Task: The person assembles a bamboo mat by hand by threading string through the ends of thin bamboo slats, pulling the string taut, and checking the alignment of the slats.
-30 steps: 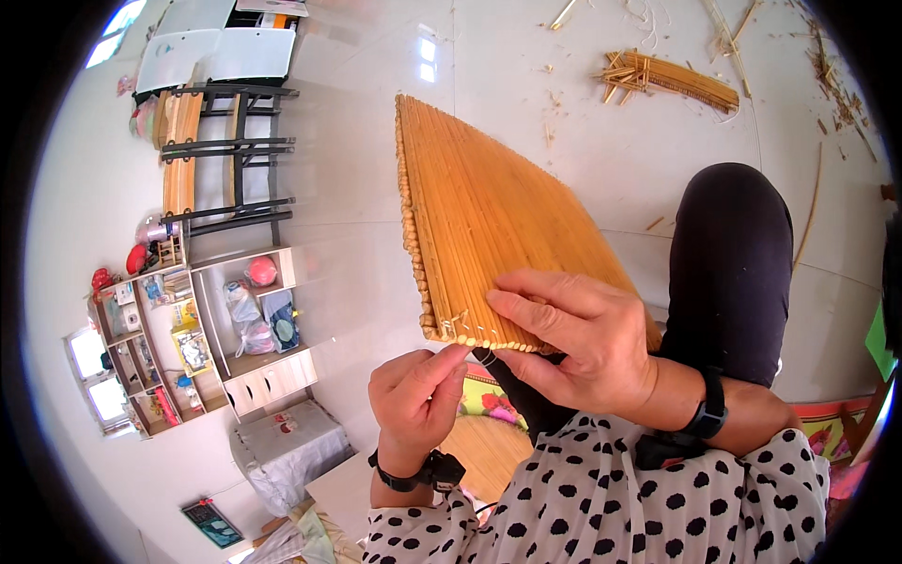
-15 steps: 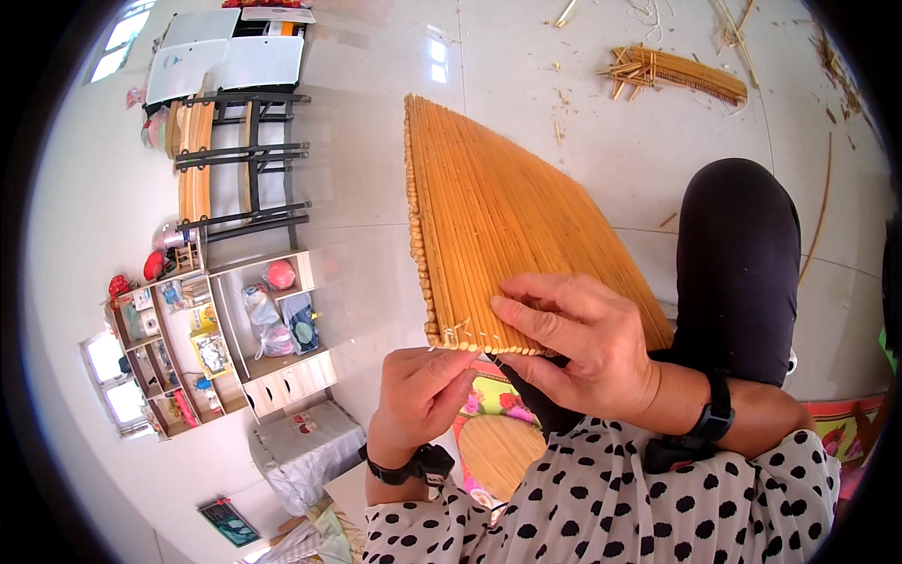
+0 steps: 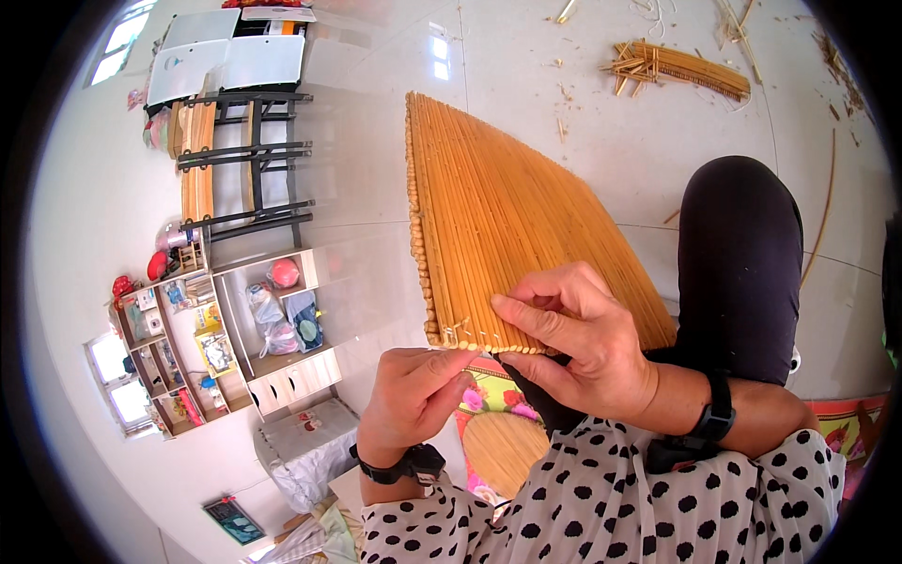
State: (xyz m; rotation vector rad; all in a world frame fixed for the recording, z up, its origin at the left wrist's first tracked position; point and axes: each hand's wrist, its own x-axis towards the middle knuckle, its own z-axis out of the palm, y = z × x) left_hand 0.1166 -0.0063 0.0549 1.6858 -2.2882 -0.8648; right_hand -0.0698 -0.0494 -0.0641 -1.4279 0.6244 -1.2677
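A flat mat of golden plant stalks, laid side by side, slants up and away in front of me. White stitches run along its near edge by the left corner. My right hand grips that near edge, thumb below and bent fingers on top. Just left of it, my left hand has thumb and forefinger pinched together at the edge beside the stitches. Whatever lies between those fingertips is too small to make out. The mat's underside is hidden.
My bent knee rises right of the mat. A bundle of cut stalks and loose scraps lie on the tiled floor ahead. Below my hands is a round wooden seat on flowered cloth. Shelves and a black-framed bench stand left.
My right hand's upper fingers are a little more bent and raised. The left hand has barely shifted at the edge, and the mat keeps almost the same position.
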